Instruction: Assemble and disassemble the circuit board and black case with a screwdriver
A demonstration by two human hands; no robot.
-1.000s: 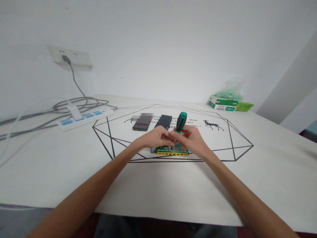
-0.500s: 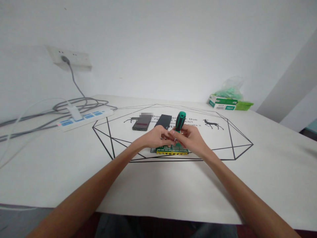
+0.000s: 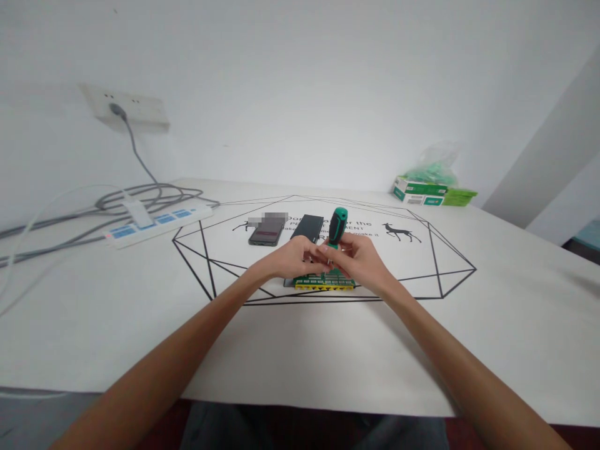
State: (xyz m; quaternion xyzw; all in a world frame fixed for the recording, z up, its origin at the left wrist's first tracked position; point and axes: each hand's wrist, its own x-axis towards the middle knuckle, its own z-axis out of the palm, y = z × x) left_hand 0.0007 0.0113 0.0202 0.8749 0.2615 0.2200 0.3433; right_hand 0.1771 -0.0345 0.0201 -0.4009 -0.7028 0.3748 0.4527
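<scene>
**Screwdriver with a green and black handle (image 3: pixel 337 226) stands almost straight up over a flat green circuit board with a yellow edge (image 3: pixel 324 283)**

The screwdriver is in the middle of the white table (image 3: pixel 328 356), between the hands. Its long side goes up and down. The fat end is on top and leans a bit to the right; the thin end points down at the board. Fingers hide its tip.

The right hand (image 3: pixel 360 255) pinches the screwdriver low down. The left hand (image 3: pixel 296 257) has its fingers bunched just beside it; I can't tell if they squeeze anything.

A dark, flat phone (image 3: pixel 267 231) lies on the far left of the hands, beside a black, flat block (image 3: pixel 307 226).

Half a second ago, the handle showed its colors differently, so it has turned. Both hands stay near the same spot.
</scene>
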